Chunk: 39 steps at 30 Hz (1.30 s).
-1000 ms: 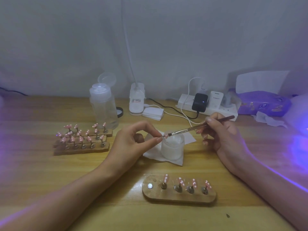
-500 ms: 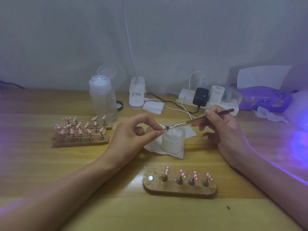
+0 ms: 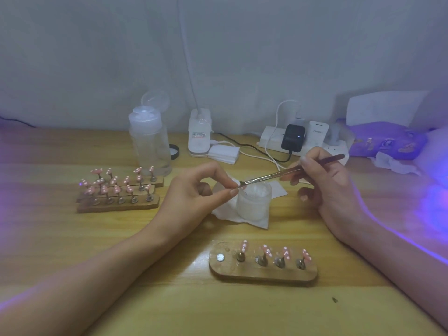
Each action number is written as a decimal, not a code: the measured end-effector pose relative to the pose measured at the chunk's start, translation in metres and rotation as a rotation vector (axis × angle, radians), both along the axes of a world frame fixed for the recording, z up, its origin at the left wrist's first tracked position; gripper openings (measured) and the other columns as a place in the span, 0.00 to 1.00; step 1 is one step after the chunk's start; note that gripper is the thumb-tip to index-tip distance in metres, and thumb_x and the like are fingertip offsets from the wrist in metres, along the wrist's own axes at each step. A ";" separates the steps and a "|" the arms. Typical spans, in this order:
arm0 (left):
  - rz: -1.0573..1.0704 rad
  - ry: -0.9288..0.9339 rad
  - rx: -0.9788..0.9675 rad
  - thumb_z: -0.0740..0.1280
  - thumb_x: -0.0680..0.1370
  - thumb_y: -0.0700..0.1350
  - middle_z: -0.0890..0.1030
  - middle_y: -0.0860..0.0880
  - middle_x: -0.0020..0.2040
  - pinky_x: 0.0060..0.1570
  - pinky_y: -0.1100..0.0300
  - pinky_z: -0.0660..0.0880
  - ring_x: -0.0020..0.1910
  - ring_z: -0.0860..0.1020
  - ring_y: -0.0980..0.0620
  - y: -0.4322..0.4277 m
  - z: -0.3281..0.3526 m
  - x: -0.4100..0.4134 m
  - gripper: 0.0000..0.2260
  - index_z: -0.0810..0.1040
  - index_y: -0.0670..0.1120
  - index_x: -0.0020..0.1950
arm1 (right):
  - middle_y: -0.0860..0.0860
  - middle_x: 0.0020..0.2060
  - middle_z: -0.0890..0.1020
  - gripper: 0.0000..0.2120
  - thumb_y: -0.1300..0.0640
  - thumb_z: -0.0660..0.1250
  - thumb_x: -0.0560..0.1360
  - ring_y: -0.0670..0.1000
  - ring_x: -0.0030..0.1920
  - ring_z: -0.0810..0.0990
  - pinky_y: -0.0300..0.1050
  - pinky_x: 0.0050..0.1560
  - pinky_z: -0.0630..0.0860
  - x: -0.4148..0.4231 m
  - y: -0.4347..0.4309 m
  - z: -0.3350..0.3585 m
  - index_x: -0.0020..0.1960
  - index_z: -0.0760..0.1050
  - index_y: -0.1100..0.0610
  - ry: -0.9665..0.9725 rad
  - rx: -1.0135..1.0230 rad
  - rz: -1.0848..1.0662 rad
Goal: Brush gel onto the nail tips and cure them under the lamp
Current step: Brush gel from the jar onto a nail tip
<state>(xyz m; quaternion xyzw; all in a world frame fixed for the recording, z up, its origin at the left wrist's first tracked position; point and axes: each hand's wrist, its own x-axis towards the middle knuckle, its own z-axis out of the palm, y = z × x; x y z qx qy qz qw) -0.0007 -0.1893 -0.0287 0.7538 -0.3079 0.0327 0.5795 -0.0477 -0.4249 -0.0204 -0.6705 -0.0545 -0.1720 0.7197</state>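
My left hand (image 3: 196,197) pinches a small nail tip (image 3: 237,187) between thumb and forefinger, just above an open frosted gel jar (image 3: 253,202). My right hand (image 3: 324,185) grips a thin brush (image 3: 291,172) whose bristles touch that nail tip. In front of me lies a wooden holder (image 3: 263,272) with several pink dotted nail tips (image 3: 265,249) on metal stands and one bare magnet at its left end. Further wooden holders with several pink tips (image 3: 118,187) sit to the left.
A white wipe (image 3: 242,217) lies under the jar. At the back stand a clear pump bottle (image 3: 150,141), a white lamp base (image 3: 199,135), a pad stack (image 3: 224,152) and a power strip (image 3: 303,139) with cables. A purple tissue pack (image 3: 385,141) and violet glow (image 3: 434,202) fill the right.
The view has shifted slightly, so everything sits a little higher in frame. Both hands keep the same grips, with the brush tip staying at the pinched nail tip.
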 end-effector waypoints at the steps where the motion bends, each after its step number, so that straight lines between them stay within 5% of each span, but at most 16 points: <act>1: 0.002 0.002 0.001 0.73 0.76 0.38 0.73 0.64 0.23 0.24 0.72 0.60 0.21 0.62 0.60 0.000 0.000 0.000 0.04 0.80 0.41 0.42 | 0.50 0.38 0.84 0.10 0.48 0.68 0.76 0.45 0.37 0.79 0.35 0.27 0.70 0.000 0.001 0.000 0.36 0.73 0.46 0.003 -0.007 -0.006; 11: 0.012 0.092 -0.005 0.73 0.76 0.38 0.76 0.61 0.25 0.24 0.74 0.62 0.21 0.66 0.62 -0.001 0.005 -0.005 0.07 0.80 0.43 0.39 | 0.56 0.40 0.83 0.12 0.49 0.69 0.75 0.45 0.28 0.68 0.39 0.27 0.58 0.000 0.001 0.000 0.36 0.70 0.47 0.004 -0.018 -0.112; 17: 0.035 0.121 0.010 0.74 0.75 0.39 0.78 0.59 0.28 0.27 0.75 0.63 0.23 0.68 0.63 -0.002 0.006 -0.005 0.09 0.79 0.46 0.36 | 0.47 0.32 0.83 0.13 0.54 0.64 0.80 0.43 0.28 0.67 0.33 0.25 0.62 -0.001 0.003 0.000 0.37 0.69 0.48 -0.021 -0.037 -0.072; 32: 0.022 0.114 0.020 0.74 0.75 0.40 0.83 0.50 0.39 0.32 0.72 0.68 0.31 0.75 0.63 -0.002 0.004 -0.003 0.09 0.80 0.49 0.37 | 0.51 0.37 0.85 0.12 0.52 0.65 0.77 0.44 0.29 0.68 0.34 0.26 0.63 -0.001 0.002 0.001 0.35 0.70 0.47 -0.036 0.008 -0.068; 39: -0.002 0.135 -0.004 0.74 0.75 0.40 0.83 0.54 0.37 0.28 0.71 0.64 0.27 0.68 0.58 -0.001 0.004 -0.003 0.08 0.80 0.48 0.37 | 0.54 0.33 0.83 0.13 0.58 0.62 0.79 0.45 0.28 0.69 0.36 0.25 0.62 -0.005 0.003 0.006 0.37 0.68 0.51 -0.057 -0.033 -0.114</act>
